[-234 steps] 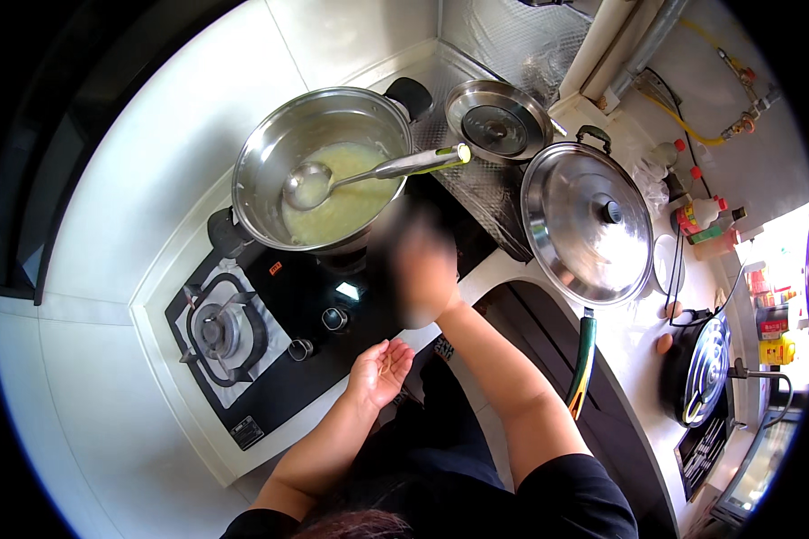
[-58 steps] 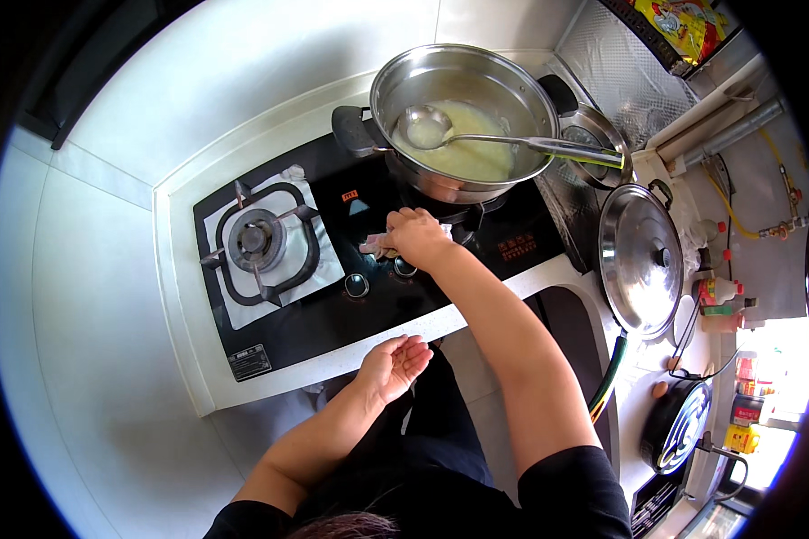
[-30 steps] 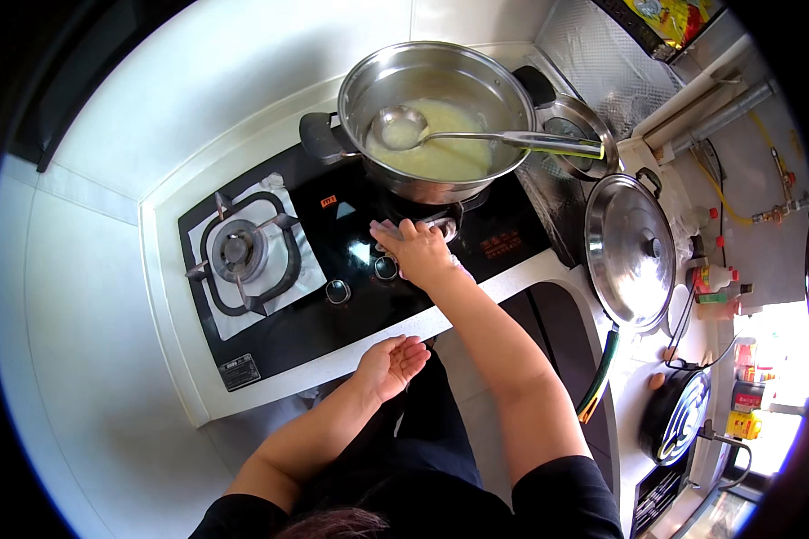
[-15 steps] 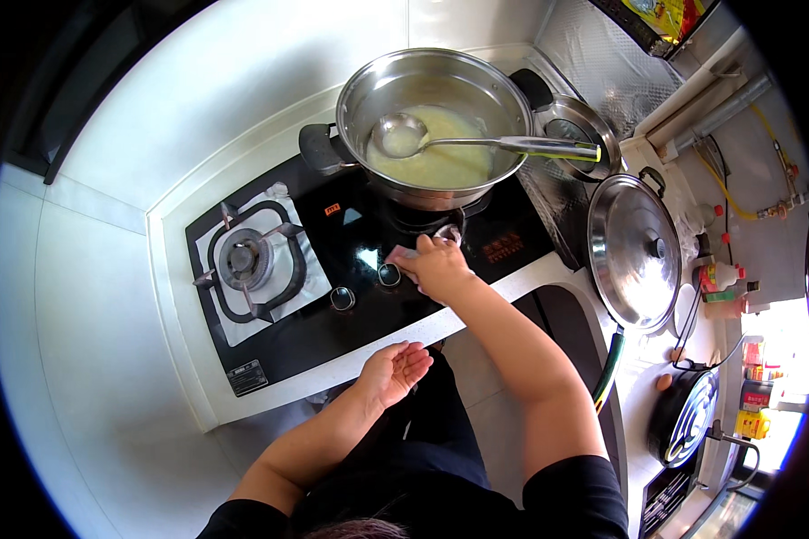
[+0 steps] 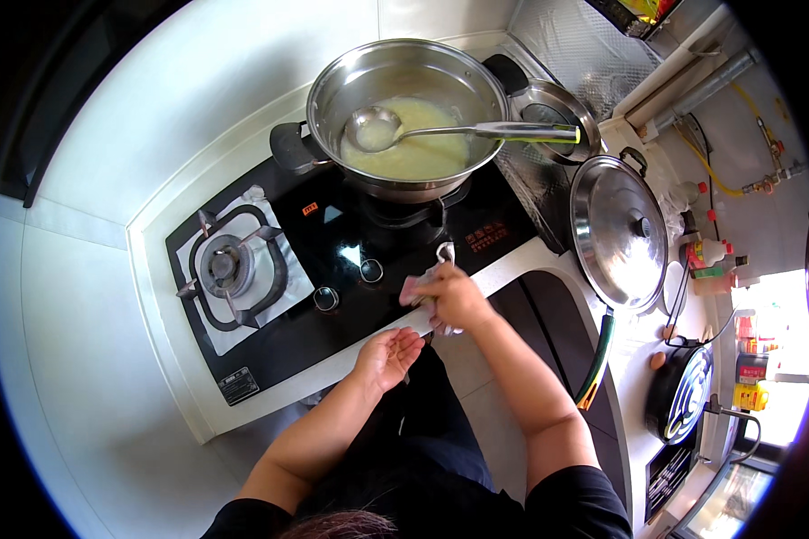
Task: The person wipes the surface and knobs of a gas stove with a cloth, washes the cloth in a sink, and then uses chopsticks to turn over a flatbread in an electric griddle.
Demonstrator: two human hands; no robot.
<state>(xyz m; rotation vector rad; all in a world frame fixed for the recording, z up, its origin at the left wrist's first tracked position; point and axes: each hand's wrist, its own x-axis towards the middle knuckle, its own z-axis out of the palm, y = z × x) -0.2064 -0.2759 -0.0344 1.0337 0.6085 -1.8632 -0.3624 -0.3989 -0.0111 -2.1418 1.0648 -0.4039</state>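
My right hand grips a crumpled pink and whitish cloth at the front edge of the black cooktop. Part of the cloth sticks up past the fingers, and more hangs below them. Lower and to the left, my left hand is cupped palm up just off the counter edge, with nothing visible in it. Two round knobs, the nearer knob and the farther knob, sit left of the cloth. Behind them stands a large steel pot holding pale yellowish liquid, with a ladle resting across it.
A bare gas burner occupies the cooktop's left side. To the right lean a steel lid and a small steel pan. Farther along the counter are several bottles, a black round pan and an egg.
My right hand has drawn the cloth toward me and rightward, from beside the knobs to the cooktop's front edge. My left hand has stayed palm up. The whole view has shifted slightly.
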